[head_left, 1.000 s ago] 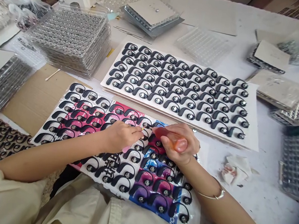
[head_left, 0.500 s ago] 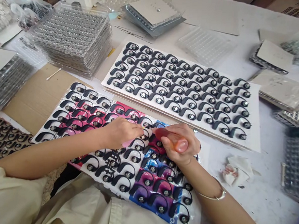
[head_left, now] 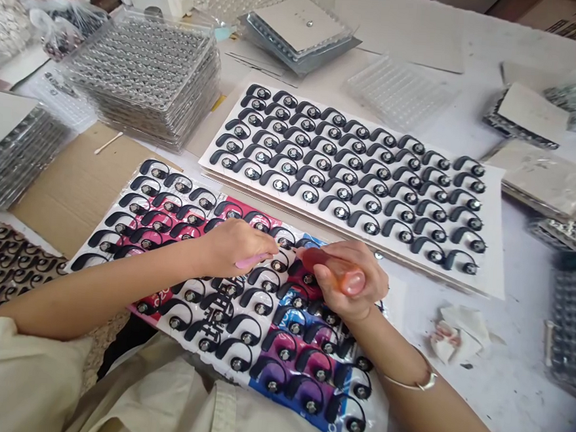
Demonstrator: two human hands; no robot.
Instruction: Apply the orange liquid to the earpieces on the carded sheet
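My right hand [head_left: 350,279] is closed round a small orange squeeze bottle [head_left: 336,272], its tip pointing left over the near sheet. My left hand [head_left: 236,245] pinches a thin pink stick [head_left: 249,261] right beside that tip. Both hands hover over a colourful printed sheet [head_left: 308,349] covered with rows of black ear-hook earpieces [head_left: 239,354]. A silver bangle [head_left: 412,382] circles my right wrist.
A white board [head_left: 486,269] with several rows of black earpieces lies beyond the near sheet. Stacked clear blister trays [head_left: 144,74] stand at back left, more trays [head_left: 571,321] at right. Crumpled tissue [head_left: 458,326] lies right of my hand. A cotton swab [head_left: 106,142] rests on brown cardboard [head_left: 73,188].
Both hands stay almost in place over the same spot; the pink stick now shows lower under my left fingers. The view has shifted slightly.
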